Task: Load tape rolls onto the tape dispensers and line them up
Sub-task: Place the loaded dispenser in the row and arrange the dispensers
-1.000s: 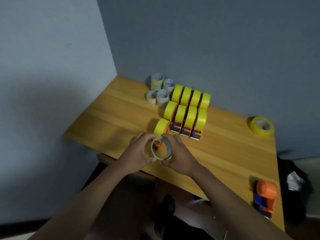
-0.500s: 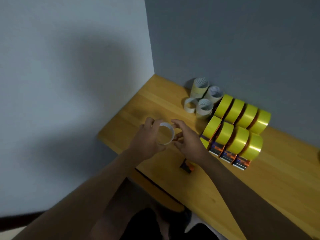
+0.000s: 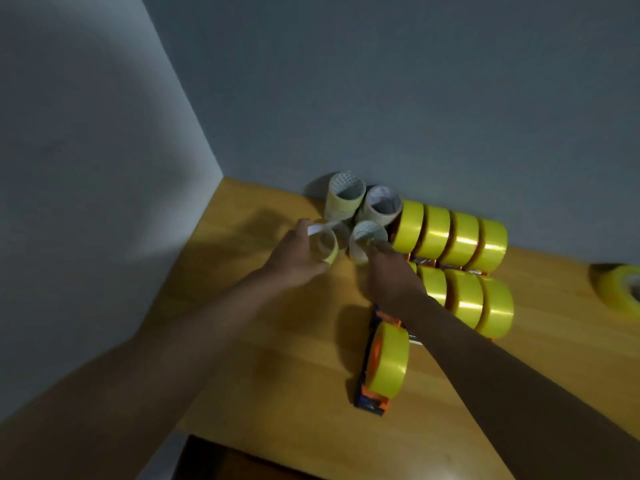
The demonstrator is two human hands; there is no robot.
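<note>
My left hand (image 3: 294,259) grips an empty pale tape core (image 3: 323,243) just above the table's back left corner, beside a cluster of empty cores (image 3: 346,197). My right hand (image 3: 389,275) reaches to the short core (image 3: 367,237) of that cluster and its fingertips touch it; blur hides whether they pinch it. Two rows of dispensers loaded with yellow rolls stand by the wall, the back row (image 3: 450,237) and the front row (image 3: 465,301). One more loaded orange-and-blue dispenser (image 3: 384,367) stands alone in front, under my right forearm.
The wooden table (image 3: 242,341) sits in a room corner, with walls to the left and behind. A loose yellow tape roll (image 3: 618,287) lies flat at the far right. The table's front edge runs close below the lone dispenser.
Both hands moved from the table's front toward the back corner, carrying the empty core to the cluster of cores. The view swung left and closer, and the lone loaded dispenser is uncovered.
</note>
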